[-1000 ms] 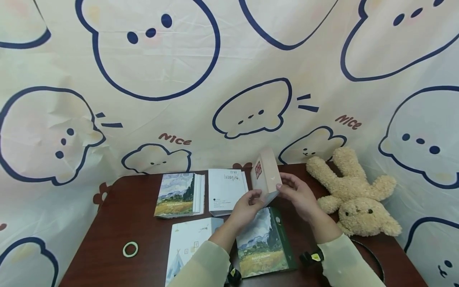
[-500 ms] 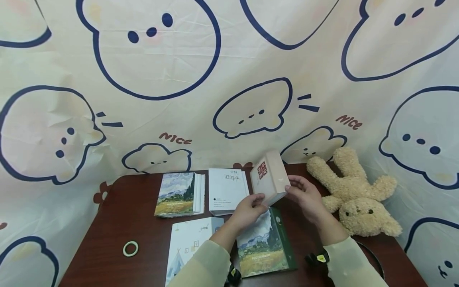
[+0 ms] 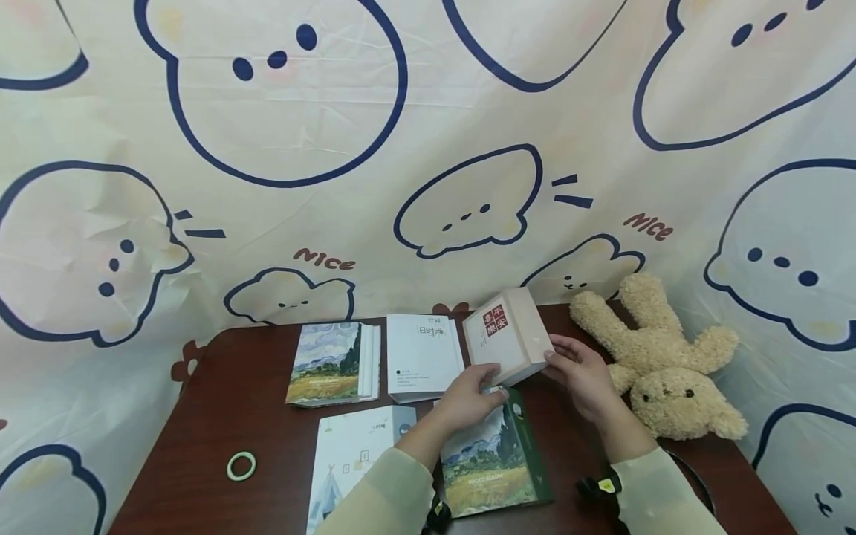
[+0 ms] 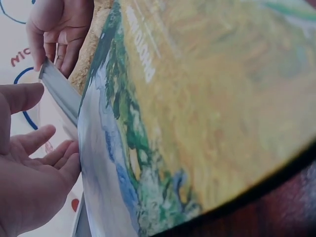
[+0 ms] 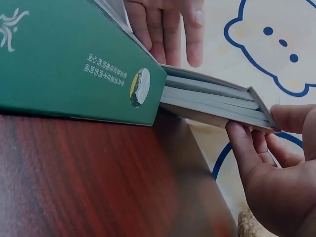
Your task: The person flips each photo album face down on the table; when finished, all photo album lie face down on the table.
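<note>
A thick beige photo album (image 3: 504,334) with red characters on its cover is tilted up at the back of the table. My right hand (image 3: 588,379) pinches its near right corner, thumb against fingers, as the right wrist view shows; page edges (image 5: 217,96) appear between its covers. My left hand (image 3: 468,401) is at the near left corner, its fingers (image 4: 44,153) spread and fairly straight, the thumb apart from them. Whether it touches the album I cannot tell. Just below lies a green photo album (image 3: 491,461) with a painted landscape, partly under the left hand.
To the left lie a white album (image 3: 421,357), a landscape-covered album (image 3: 325,360) and a white tent-print album (image 3: 348,453). A pale green ring (image 3: 241,467), maybe tape, sits on the brown table (image 3: 200,416). A plush toy (image 3: 669,371) lies at right. A printed cloth (image 3: 334,215) hangs behind.
The beige album has turned and leaned back, so its cover faces the head camera more, and has shifted slightly right. My right hand moved right and a little down with it.
</note>
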The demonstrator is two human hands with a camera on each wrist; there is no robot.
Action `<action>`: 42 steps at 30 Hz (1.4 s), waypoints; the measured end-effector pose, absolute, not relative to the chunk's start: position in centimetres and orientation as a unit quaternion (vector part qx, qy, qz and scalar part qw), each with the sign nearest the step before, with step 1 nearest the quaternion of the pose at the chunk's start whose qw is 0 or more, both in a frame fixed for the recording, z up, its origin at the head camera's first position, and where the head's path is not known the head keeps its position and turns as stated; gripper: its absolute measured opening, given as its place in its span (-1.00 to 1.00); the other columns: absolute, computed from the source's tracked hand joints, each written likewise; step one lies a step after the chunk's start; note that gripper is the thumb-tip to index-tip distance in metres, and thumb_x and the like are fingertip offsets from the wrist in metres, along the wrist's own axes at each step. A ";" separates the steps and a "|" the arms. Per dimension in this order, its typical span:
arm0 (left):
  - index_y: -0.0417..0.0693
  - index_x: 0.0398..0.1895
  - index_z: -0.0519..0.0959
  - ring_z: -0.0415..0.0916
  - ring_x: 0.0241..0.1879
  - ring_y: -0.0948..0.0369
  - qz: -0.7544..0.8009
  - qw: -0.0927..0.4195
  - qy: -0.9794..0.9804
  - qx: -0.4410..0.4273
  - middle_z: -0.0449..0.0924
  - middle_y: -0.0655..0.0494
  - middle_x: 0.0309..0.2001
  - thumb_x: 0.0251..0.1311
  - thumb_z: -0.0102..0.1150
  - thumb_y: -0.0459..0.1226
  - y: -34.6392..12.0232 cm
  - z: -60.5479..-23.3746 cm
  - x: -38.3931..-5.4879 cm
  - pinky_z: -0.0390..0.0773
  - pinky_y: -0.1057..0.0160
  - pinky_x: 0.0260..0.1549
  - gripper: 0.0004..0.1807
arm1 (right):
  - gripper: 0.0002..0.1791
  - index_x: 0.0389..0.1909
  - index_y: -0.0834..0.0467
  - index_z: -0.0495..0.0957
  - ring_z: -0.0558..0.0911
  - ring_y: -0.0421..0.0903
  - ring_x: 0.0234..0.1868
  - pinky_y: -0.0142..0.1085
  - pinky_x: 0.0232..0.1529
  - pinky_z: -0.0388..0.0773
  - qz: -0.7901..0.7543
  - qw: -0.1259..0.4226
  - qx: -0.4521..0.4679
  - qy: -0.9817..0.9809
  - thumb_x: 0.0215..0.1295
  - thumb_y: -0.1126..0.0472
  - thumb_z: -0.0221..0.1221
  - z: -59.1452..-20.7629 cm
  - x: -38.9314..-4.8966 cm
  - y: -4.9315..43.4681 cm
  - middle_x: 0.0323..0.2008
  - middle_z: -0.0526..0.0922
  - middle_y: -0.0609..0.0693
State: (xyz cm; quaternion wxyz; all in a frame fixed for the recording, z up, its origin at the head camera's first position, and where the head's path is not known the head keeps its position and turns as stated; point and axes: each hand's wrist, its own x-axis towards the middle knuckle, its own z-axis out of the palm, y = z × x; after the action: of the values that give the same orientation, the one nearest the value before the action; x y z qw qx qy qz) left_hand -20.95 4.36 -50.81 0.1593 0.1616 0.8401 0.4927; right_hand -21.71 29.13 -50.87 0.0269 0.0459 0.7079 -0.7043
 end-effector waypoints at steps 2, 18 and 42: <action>-0.06 0.50 0.41 0.43 0.37 -0.03 0.475 0.150 0.851 0.170 0.46 -0.05 0.38 0.43 0.21 -0.11 4.5 -50.8 -20.9 0.39 -0.14 0.35 -0.38 | -0.36 0.50 0.32 0.24 0.64 -0.19 0.08 -0.24 0.12 0.65 -0.706 0.028 0.053 0.706 0.54 0.20 0.21 -51.0 -21.7 29.3 0.34 0.39 0.31; -0.04 0.49 0.43 0.47 0.32 -0.02 0.420 0.117 0.882 0.180 0.53 -0.05 0.31 0.41 0.22 -0.13 5.0 -51.0 -20.8 0.43 -0.11 0.31 -0.40 | -0.32 0.50 0.30 0.32 0.60 0.07 0.24 -0.31 0.11 0.63 -0.627 0.022 0.096 0.773 0.47 0.15 0.28 -52.4 -21.4 30.2 0.37 0.46 0.33; -0.01 0.50 0.41 0.48 0.32 0.02 0.441 0.122 0.874 0.162 0.56 -0.02 0.30 0.39 0.25 -0.11 4.8 -51.5 -21.1 0.43 -0.08 0.33 -0.36 | -0.60 0.17 0.29 0.67 0.63 0.32 0.14 0.21 0.08 0.56 -0.324 -0.021 0.047 0.945 0.47 0.12 0.24 -53.0 -20.8 30.0 0.11 0.70 0.28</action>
State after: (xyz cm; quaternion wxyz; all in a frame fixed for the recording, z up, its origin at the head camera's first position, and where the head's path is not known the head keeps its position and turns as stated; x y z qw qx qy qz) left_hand -21.05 4.79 -51.53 0.1219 0.1615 0.8744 0.4409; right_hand -20.81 29.98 -53.01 -0.0206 0.0467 0.9447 -0.3240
